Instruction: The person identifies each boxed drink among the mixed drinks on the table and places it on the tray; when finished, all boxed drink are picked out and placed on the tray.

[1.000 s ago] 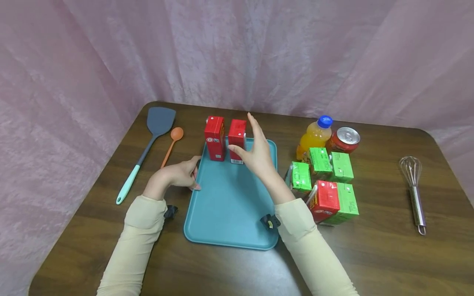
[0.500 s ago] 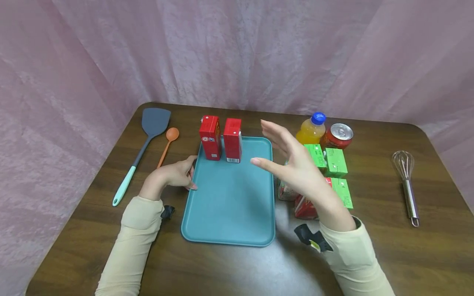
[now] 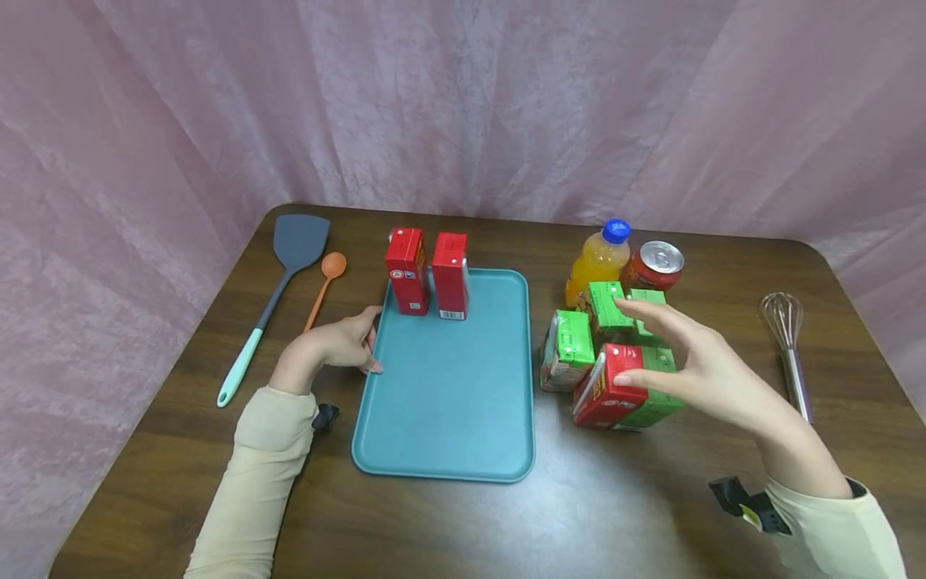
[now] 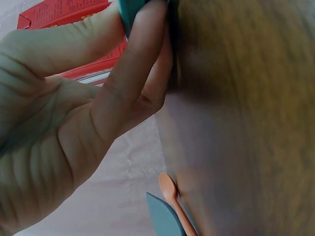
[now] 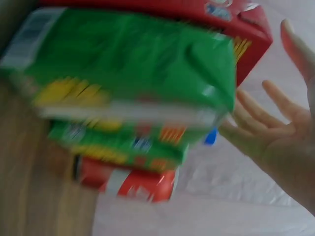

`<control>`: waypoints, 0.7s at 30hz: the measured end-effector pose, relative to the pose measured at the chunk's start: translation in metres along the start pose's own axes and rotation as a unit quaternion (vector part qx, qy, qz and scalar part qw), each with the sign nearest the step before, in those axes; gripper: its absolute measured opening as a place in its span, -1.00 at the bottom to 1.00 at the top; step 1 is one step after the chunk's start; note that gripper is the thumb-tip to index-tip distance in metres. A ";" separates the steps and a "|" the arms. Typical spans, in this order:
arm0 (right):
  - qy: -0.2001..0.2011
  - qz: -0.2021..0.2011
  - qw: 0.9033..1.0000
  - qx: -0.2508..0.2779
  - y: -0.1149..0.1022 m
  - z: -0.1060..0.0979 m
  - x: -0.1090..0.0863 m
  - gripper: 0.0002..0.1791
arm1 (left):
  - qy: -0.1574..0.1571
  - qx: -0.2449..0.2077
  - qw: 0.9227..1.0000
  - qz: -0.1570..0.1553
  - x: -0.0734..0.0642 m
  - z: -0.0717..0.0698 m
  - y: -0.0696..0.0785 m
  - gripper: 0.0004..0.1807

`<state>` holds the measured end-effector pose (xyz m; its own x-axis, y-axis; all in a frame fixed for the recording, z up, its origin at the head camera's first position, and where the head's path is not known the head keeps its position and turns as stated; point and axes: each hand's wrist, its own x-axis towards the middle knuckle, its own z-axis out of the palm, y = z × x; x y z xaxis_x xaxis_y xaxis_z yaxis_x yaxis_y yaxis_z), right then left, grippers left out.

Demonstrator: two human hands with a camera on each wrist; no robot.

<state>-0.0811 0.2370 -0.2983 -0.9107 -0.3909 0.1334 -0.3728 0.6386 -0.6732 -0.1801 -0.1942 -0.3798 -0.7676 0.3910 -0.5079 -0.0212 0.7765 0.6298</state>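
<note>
While your right grip (image 3: 712, 374) hangs over a cluster of drinks, thumb and forefinger spread wide, it has hold of nothing; the right wrist view is blurred, but the fingers look splayed in the air rather than wrapped around a box. Below your thumb stands the near red carton (image 3: 608, 394), upright, side by side with the near green carton (image 3: 657, 402). Your left grip (image 3: 340, 342) is closed on the left rim of the blue tray (image 3: 444, 402), pinching it between thumb and fingers.

The step in hand appears to be fetching another red carton for the tray: two stand upright at its far left, the outer tray carton (image 3: 408, 273) and, just to its right, the inner tray carton (image 3: 452, 277). The next move would call for lowering your right grip and closing it on the near red carton alone, sparing its green neighbour.

Farther out are the left green carton (image 3: 567, 346), the middle green carton (image 3: 608, 305) and the back green carton (image 3: 649, 296), partly hidden by your forefinger. Behind them stand an orange drink bottle (image 3: 599, 261) and a red can (image 3: 651, 269). A spatula (image 3: 300, 241) and an orange spoon (image 3: 333, 265) lie left on the worktop (image 3: 448, 527); a whisk (image 3: 784, 322) lies right.
</note>
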 end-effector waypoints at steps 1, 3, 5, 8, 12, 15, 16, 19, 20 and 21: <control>0.002 -0.004 1.000 -0.007 0.005 -0.001 -0.005 -0.10 | 0.001 0.001 1.000 -0.001 0.000 0.000 0.000 0.06; 0.009 -0.014 1.000 -0.024 0.013 -0.002 -0.012 -0.10 | 0.000 -0.002 1.000 0.001 0.000 0.000 0.000 0.06; 0.021 -0.019 0.999 -0.040 0.020 -0.001 -0.019 -0.10 | 0.001 -0.005 1.000 0.002 0.000 0.001 0.000 0.06; 0.034 -0.021 0.997 -0.058 0.029 0.002 -0.025 -0.07 | 0.000 -0.011 1.000 0.001 0.000 0.002 -0.001 0.07; 0.041 -0.011 0.996 -0.075 0.037 0.006 -0.029 -0.05 | 0.003 -0.009 1.000 0.000 0.000 0.003 -0.002 0.08; 0.040 0.005 0.996 -0.083 0.041 0.008 -0.030 -0.04 | 0.004 -0.004 1.000 0.003 0.000 0.004 -0.002 0.07; 0.037 0.008 0.996 -0.086 0.043 0.008 -0.031 -0.04 | 0.005 -0.004 1.000 0.001 0.000 0.004 -0.001 0.07; 0.023 0.003 0.995 -0.098 0.049 0.012 -0.031 -0.01 | 0.006 -0.001 1.000 -0.003 0.001 0.003 0.000 0.05; 0.019 0.000 0.995 -0.100 0.052 0.013 -0.030 0.01 | 0.006 0.002 1.000 -0.003 0.001 0.003 0.000 0.05; 0.016 -0.002 0.995 -0.100 0.055 0.015 -0.030 0.02 | 0.007 0.004 1.000 -0.005 0.001 0.003 0.000 0.05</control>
<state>-0.0711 0.2738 -0.3498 -0.9130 -0.3749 0.1610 -0.4018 0.7576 -0.5144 -0.1793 -0.1919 -0.3820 -0.7760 0.3763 -0.5062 -0.0245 0.7840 0.6203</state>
